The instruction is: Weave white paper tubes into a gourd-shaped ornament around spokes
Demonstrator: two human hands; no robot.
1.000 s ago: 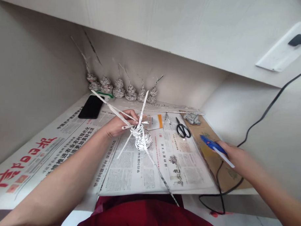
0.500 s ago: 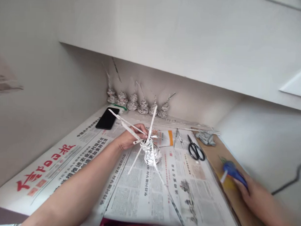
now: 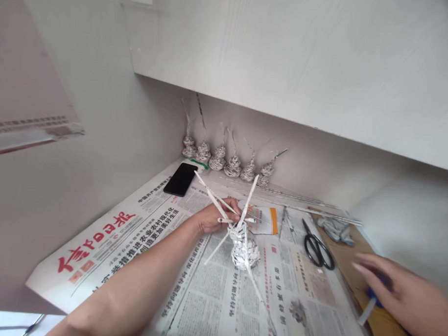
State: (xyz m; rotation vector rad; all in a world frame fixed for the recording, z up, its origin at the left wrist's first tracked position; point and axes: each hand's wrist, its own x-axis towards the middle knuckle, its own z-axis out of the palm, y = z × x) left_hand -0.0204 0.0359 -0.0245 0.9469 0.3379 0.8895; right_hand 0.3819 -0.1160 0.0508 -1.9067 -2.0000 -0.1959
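My left hand (image 3: pixel 220 217) pinches a small gourd-shaped weaving of rolled newspaper strips (image 3: pixel 245 252) at its narrow neck, above the table. Loose paper strips stick out from the neck in several directions, and a long one trails down to the front edge. At the right, my right hand (image 3: pixel 392 286) is over a blue glue gun (image 3: pixel 377 295) with a white part sticking out. Its thumb and fingers are stretched and apart, somewhat blurred. Most of the glue gun is hidden under that hand, above the cardboard.
Newspaper (image 3: pixel 190 289) covers the table. Black scissors (image 3: pixel 318 249), a grey crumpled cloth (image 3: pixel 335 229) and cardboard (image 3: pixel 347 258) lie at right. A black phone (image 3: pixel 180 179) is at left. Several finished woven gourds (image 3: pixel 217 158) line the back wall, near long paper strips (image 3: pixel 300 197). A white overhang (image 3: pixel 268 57) juts above.
My right hand has loosened from the glue gun's handle and shifted over it, with the gun now lower. The whole view has swung left. My left hand keeps hold of the weaving.
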